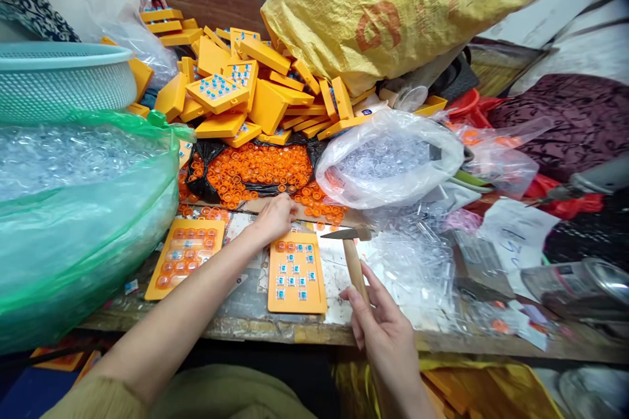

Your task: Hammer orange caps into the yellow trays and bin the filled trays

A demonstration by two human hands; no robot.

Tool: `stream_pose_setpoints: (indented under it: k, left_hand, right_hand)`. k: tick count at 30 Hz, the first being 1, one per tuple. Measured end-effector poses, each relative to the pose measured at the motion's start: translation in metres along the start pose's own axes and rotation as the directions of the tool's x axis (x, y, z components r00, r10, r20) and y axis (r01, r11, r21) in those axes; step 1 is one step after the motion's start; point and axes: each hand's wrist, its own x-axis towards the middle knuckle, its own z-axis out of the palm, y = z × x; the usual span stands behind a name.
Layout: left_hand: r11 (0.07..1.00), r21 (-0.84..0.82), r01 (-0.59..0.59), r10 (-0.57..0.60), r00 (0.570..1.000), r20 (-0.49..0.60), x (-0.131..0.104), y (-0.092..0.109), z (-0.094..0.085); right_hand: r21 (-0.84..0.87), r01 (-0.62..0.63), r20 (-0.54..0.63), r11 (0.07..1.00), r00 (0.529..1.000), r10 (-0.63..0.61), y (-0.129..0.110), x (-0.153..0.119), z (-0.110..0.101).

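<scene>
My left hand (278, 215) has its fingers pressed together at the near edge of the orange rings (265, 167), just above a yellow panel; what it pinches, if anything, is too small to tell. That yellow panel (289, 306) lies on the bench, with small blue-and-white pieces in it and two orange rings at its top left. Wrapped round the wooden handle of a hammer (354, 265) is my right hand (376, 314), to the right of the panel. The hammer's metal head is raised near the panel's upper right corner. Another yellow panel (162, 275), filled with orange and clear round pieces, lies on the left.
Yellow panels (213, 55) are heaped at the back. A green bag (88, 229) of clear parts bulges on the left below a blue basket (63, 78). A white bag (393, 183) of clear pieces stands right of the rings. A plastic jar (565, 281) lies at right.
</scene>
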Motion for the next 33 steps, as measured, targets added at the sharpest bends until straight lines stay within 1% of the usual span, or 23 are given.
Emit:
stream_pose_setpoints:
  k: [2, 5, 8, 11, 14, 15, 16, 17, 19, 21, 23, 24, 27, 29, 31, 33]
  left_hand:
    - [1.000, 0.012, -0.010, 0.010, 1.000, -0.009, -0.007, 0.003, -0.001]
    - [1.000, -0.002, -0.026, 0.026, 0.999, -0.044, -0.026, 0.012, -0.002]
    - [0.991, -0.129, -0.041, 0.028, 0.994, -0.102, -0.052, 0.021, 0.001]
    - [0.959, -0.283, 0.000, -0.033, 0.993, -0.110, -0.067, 0.025, 0.007]
    - [0.936, -0.347, 0.055, -0.089, 0.992, -0.084, -0.069, 0.026, 0.011]
    - [0.932, -0.356, 0.067, -0.102, 0.992, -0.079, -0.068, 0.026, 0.012]
    - [0.930, -0.360, 0.079, -0.114, 0.990, -0.077, -0.068, 0.026, 0.012]
    - [0.929, -0.360, 0.089, -0.125, 0.989, -0.078, -0.067, 0.026, 0.013]
    - [0.926, -0.364, 0.103, -0.140, 0.987, -0.078, -0.068, 0.026, 0.013]
    - [0.918, -0.383, 0.104, -0.134, 0.990, -0.053, -0.067, 0.025, 0.011]
    - [0.928, -0.361, 0.093, -0.115, 0.993, -0.040, -0.061, 0.021, 0.005]
    - [0.940, -0.329, 0.088, -0.111, 0.992, -0.053, -0.055, 0.018, 0.002]
    - [0.977, -0.184, 0.110, -0.138, 0.980, -0.144, -0.030, 0.007, -0.011]
    - [0.984, -0.114, 0.139, -0.156, 0.974, -0.163, -0.014, 0.003, -0.017]
    - [0.987, -0.062, 0.150, -0.157, 0.979, -0.130, -0.004, 0.002, -0.019]
    - [0.990, -0.035, 0.139, -0.141, 0.987, -0.078, -0.001, 0.002, -0.019]
  right_hand:
    - [-0.036, 0.026, 0.028, 0.999, 0.999, -0.025, 0.002, 0.001, -0.002]
    - [-0.130, 0.141, 0.076, 0.981, 0.988, -0.132, 0.008, 0.004, -0.006]
    - [-0.230, 0.266, 0.116, 0.936, 0.963, -0.245, 0.010, 0.005, -0.010]
    - [-0.307, 0.386, 0.184, 0.870, 0.921, -0.344, 0.006, 0.005, -0.011]
    - [-0.335, 0.524, 0.243, 0.783, 0.851, -0.466, -0.003, 0.003, -0.010]
    - [-0.356, 0.555, 0.265, 0.752, 0.832, -0.488, -0.006, 0.003, -0.009]
    - [-0.389, 0.569, 0.293, 0.724, 0.822, -0.488, -0.008, 0.002, -0.008]
    - [-0.430, 0.568, 0.321, 0.702, 0.823, -0.469, -0.009, 0.002, -0.008]
    - [-0.499, 0.539, 0.372, 0.679, 0.840, -0.394, -0.008, 0.002, -0.007]
    - [-0.499, 0.497, 0.373, 0.710, 0.862, -0.342, -0.005, 0.004, -0.007]
    - [-0.428, 0.436, 0.310, 0.792, 0.894, -0.325, 0.000, 0.005, -0.008]
    - [-0.378, 0.392, 0.260, 0.839, 0.914, -0.310, 0.002, 0.006, -0.008]
    - [-0.215, 0.224, 0.102, 0.951, 0.973, -0.207, 0.006, 0.008, -0.006]
    - [-0.112, 0.112, 0.054, 0.987, 0.993, -0.107, 0.008, 0.009, -0.005]
    - [-0.031, 0.022, 0.052, 0.999, 0.998, -0.020, 0.009, 0.009, -0.004]
    - [0.020, -0.025, 0.054, 0.999, 0.998, 0.024, 0.009, 0.009, -0.005]
